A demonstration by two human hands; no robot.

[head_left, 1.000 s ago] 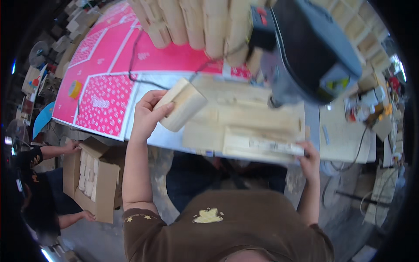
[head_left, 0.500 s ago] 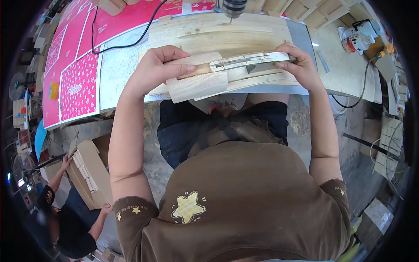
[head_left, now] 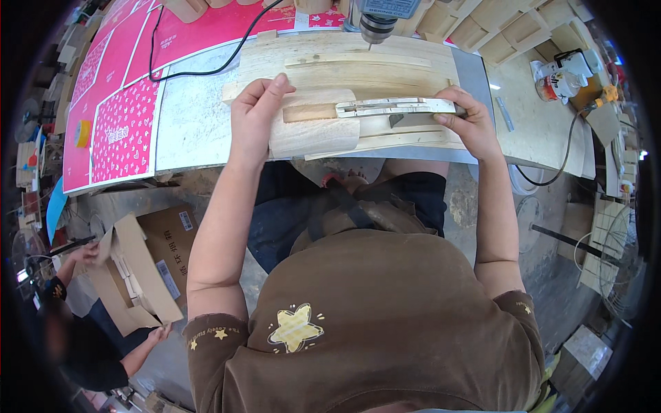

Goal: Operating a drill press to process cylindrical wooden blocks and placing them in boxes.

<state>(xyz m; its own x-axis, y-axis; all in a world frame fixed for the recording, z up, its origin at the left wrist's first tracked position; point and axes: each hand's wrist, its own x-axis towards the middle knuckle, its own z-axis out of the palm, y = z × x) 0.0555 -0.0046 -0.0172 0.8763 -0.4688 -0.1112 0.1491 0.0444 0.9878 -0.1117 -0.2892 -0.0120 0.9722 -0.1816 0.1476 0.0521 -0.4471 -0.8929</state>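
A pale wooden block (head_left: 313, 135) with rounded sides and a long recessed slot lies near the table's front edge. My left hand (head_left: 255, 117) is closed around its left end, thumb raised along the far side. My right hand (head_left: 468, 120) pinches the right end of a long, narrow, white-faced strip (head_left: 406, 106) with dark lines along it; its exact kind I cannot tell. The strip's left end meets the right part of the slot. Beneath them lies a wooden board (head_left: 413, 65) with thin wooden strips (head_left: 358, 62) on it. A small dark wedge shape shows under the white strip.
A drill chuck (head_left: 377, 29) with a thin bit points down at the board's far side. A black cable (head_left: 227, 63) crosses the pink sheets (head_left: 124, 131). Slotted wooden pieces (head_left: 475, 24), a white tub (head_left: 561, 84) and a box cutter (head_left: 505, 113) lie rightward. At lower left, a co-worker holds a cardboard box (head_left: 165, 255).
My left thumb has lifted off the slot, and that hand has turned more upright at the block's end. The slot is now uncovered. The co-worker's cardboard box has tilted.
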